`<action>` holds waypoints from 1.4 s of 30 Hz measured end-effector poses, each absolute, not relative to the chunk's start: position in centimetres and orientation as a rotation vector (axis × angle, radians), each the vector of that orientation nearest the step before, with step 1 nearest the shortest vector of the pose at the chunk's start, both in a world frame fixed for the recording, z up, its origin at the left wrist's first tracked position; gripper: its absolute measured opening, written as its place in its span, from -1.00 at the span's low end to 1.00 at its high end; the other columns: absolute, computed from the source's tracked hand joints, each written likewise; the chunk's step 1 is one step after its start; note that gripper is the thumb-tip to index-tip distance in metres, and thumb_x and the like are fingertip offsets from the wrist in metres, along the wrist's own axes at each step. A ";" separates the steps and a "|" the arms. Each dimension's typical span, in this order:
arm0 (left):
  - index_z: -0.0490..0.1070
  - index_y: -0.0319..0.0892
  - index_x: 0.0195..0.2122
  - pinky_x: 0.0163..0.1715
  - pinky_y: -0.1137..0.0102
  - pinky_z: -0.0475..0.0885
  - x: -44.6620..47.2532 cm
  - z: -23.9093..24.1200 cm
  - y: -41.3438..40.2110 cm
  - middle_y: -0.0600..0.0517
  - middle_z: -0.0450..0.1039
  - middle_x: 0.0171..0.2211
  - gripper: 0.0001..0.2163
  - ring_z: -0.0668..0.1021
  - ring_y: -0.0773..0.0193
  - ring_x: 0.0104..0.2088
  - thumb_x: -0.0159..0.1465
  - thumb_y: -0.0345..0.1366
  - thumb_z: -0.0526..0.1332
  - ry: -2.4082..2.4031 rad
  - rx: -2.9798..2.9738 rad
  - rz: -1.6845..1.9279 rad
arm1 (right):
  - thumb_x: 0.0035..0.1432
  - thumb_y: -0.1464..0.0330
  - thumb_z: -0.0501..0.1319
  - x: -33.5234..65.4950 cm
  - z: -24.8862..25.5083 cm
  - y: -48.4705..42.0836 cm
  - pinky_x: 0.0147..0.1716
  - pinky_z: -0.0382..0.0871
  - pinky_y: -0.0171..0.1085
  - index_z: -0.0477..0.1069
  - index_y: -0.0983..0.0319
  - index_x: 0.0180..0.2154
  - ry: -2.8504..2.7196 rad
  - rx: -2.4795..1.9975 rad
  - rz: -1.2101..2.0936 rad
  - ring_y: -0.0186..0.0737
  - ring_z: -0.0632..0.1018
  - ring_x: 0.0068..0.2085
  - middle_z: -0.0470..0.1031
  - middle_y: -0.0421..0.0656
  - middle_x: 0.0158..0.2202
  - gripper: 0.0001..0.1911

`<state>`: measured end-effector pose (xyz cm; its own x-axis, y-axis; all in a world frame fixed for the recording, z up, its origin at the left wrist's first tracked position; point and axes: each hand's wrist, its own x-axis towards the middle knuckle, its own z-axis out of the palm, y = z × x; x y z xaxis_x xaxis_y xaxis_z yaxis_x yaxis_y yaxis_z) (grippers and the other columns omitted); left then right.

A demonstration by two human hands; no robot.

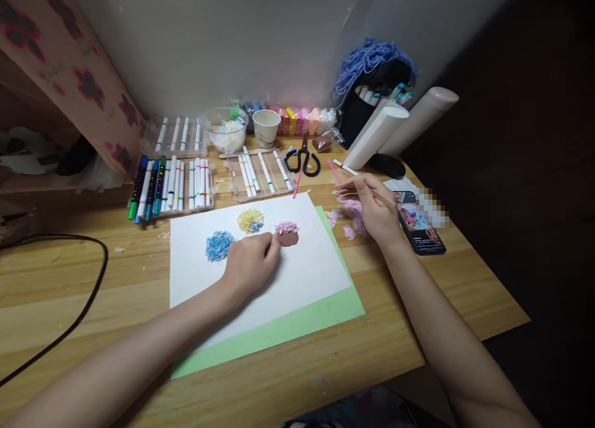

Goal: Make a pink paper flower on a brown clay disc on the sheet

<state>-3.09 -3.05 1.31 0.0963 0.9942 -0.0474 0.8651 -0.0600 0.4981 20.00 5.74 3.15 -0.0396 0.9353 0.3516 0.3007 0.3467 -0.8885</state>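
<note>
My left hand [251,262] rests on the white paper sheet [260,273], fingers curled, thumb and fingertips pinching the edge of a brown clay lump topped with pink bits [287,232]. A blue fluffy clay tuft [219,245] and a yellow tuft [250,220] lie on the same sheet. My right hand [372,208] is off the sheet to the right, fingers closed on a thin wooden stick [353,185], above a scatter of pink clay scraps [349,218].
A green sheet [297,329] lies under the white one. Trays of markers [170,186], black scissors [303,160], a paper cup [266,127], a plastic bowl [225,129], coloured clay packs [302,119], a phone [418,226] and white rolls [395,127] ring the desk. A black cable [69,304] crosses left.
</note>
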 end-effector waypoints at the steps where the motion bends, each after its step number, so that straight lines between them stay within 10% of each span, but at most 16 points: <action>1: 0.31 -0.16 -0.59 -0.51 0.40 -0.01 -3.1 1.3 -3.0 0.03 0.41 -0.60 -0.63 0.38 0.28 -0.56 0.33 -0.24 -0.07 1.825 1.982 0.435 | 0.26 0.11 0.08 21.0 2.9 5.8 -0.36 0.43 -0.32 0.46 0.17 -0.31 -1.616 -1.188 0.716 -0.27 0.56 -0.29 0.54 -0.15 -0.28 -0.68; 16: 0.16 -0.17 -0.62 -0.52 0.44 0.01 -3.0 1.1 -2.7 0.08 0.27 -0.67 -0.65 0.25 0.34 -0.60 0.31 -0.19 -0.05 1.888 1.925 0.410 | 0.10 0.48 0.18 22.7 0.4 5.7 -0.36 0.31 -0.25 0.34 0.20 -0.42 -2.216 -1.230 0.434 -0.21 0.48 -0.40 0.49 -0.15 -0.42 -0.91; 42: 0.10 -0.18 -0.62 -0.51 0.43 -0.03 -3.0 0.6 -2.7 0.09 0.23 -0.67 -0.66 0.22 0.36 -0.60 0.30 -0.21 -0.05 1.877 1.988 0.458 | -0.02 0.35 0.31 22.3 1.3 5.2 -0.19 0.42 -0.16 0.27 0.18 -0.47 -1.622 -1.371 0.622 -0.10 0.60 -0.22 0.53 -0.14 -0.36 -0.80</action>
<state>-2.95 -2.73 0.62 0.0613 0.9980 -0.0153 0.8787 -0.0467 0.4750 22.27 5.24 1.28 0.0147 0.9511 0.3085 0.5004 0.2602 -0.8258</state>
